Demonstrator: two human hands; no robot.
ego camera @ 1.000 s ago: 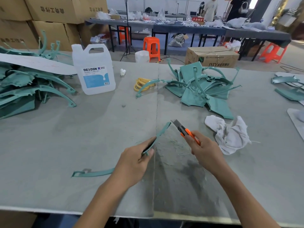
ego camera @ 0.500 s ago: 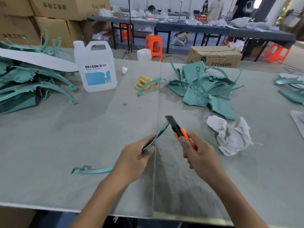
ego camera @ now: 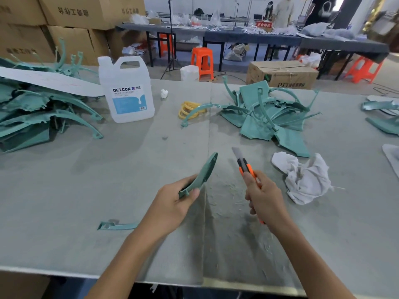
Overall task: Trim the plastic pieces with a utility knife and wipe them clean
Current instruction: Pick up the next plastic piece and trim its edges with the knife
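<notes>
Head view: left hand point(ego camera: 172, 203) grasps a curved teal plastic piece point(ego camera: 203, 175), its tip pointing to 1 o'clock above the grey table point(ego camera: 86, 190). Right hand point(ego camera: 264, 197) clenches an orange utility knife point(ego camera: 245, 167), blade extended toward 11 o'clock. White rag point(ego camera: 302, 178) lies at 3 o'clock.

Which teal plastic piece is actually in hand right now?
The curved strip gripped by the left hand; every other teal piece lies on the table.

My left hand point(ego camera: 172, 203) grips a curved green plastic strip point(ego camera: 201, 176), its far end raised off the table point(ego camera: 86, 190). My right hand point(ego camera: 264, 197) holds an orange knife point(ego camera: 245, 167), blade out, just beside the strip. A white rag point(ego camera: 302, 178) lies to the right.
</notes>
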